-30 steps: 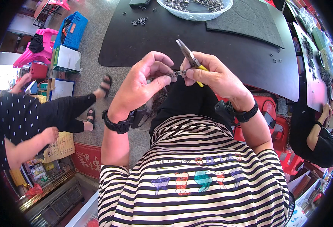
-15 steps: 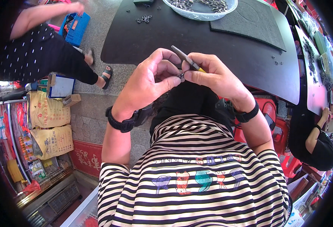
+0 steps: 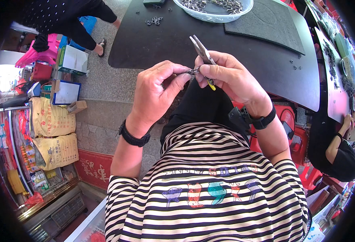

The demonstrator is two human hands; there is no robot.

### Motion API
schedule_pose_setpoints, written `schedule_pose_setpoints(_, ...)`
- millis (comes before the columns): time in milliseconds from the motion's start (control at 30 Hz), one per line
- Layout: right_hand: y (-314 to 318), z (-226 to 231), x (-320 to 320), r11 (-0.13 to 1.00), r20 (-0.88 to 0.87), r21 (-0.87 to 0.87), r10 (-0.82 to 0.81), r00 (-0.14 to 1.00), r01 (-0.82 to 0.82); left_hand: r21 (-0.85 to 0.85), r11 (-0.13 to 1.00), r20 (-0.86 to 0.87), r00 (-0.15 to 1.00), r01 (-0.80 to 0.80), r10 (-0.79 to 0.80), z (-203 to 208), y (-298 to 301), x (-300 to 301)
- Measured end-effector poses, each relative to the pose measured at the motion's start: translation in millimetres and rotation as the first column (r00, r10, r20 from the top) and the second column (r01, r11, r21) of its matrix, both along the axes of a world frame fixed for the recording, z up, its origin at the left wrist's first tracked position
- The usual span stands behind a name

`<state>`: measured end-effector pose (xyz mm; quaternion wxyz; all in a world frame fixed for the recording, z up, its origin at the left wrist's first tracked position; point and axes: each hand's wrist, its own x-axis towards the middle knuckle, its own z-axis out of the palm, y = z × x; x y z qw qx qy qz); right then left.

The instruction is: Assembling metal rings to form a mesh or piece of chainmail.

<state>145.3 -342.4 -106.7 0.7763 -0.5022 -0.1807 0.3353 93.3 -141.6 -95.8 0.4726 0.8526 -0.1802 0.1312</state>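
My left hand (image 3: 155, 92) is closed, its thumb and forefinger pinching a small dark metal piece (image 3: 192, 71). The piece looks like a link or ring, but its shape is too small to make out. My right hand (image 3: 232, 78) is closed round a pair of pliers (image 3: 202, 50), whose grey jaws point up and away, slightly apart and with nothing between them. A yellow handle end (image 3: 212, 86) shows below the fingers. The right thumb and forefinger also meet the other end of the metal piece. Both hands are held over my lap, in front of the table edge.
On the dark table (image 3: 165, 44) stands a clear bowl (image 3: 216, 17) of metal rings, beside a dark grey mat (image 3: 266, 28). Several loose rings (image 3: 154, 20) lie at its far left. One person (image 3: 64, 20) stands at the far left; another person's arm (image 3: 335, 145) shows at the right.
The pliers have turned more upright and their jaws show apart. My left hand has shifted slightly left, drawing its fingertips straighter. The person at the left has moved farther away.
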Motion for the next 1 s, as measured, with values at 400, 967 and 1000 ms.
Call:
schedule_pose_setpoints(400,5,0,-3,0.993,0.297,-0.072,-0.07,0.952,0.096,-0.584,0.808,-0.496,0.819,-0.071,-0.287,-1,-1,-5)
schedule_pose_setpoints(967,6,13,-4,0.956,0.43,-0.109,-0.203,0.88,0.274,-0.616,0.784,-0.564,0.738,-0.076,-0.371,0,4,-2)
schedule_pose_setpoints(1000,6,13,-3,0.959,0.457,-0.12,-0.178,0.872,0.258,-0.615,0.785,-0.565,0.734,-0.071,-0.376,0,4,-2)
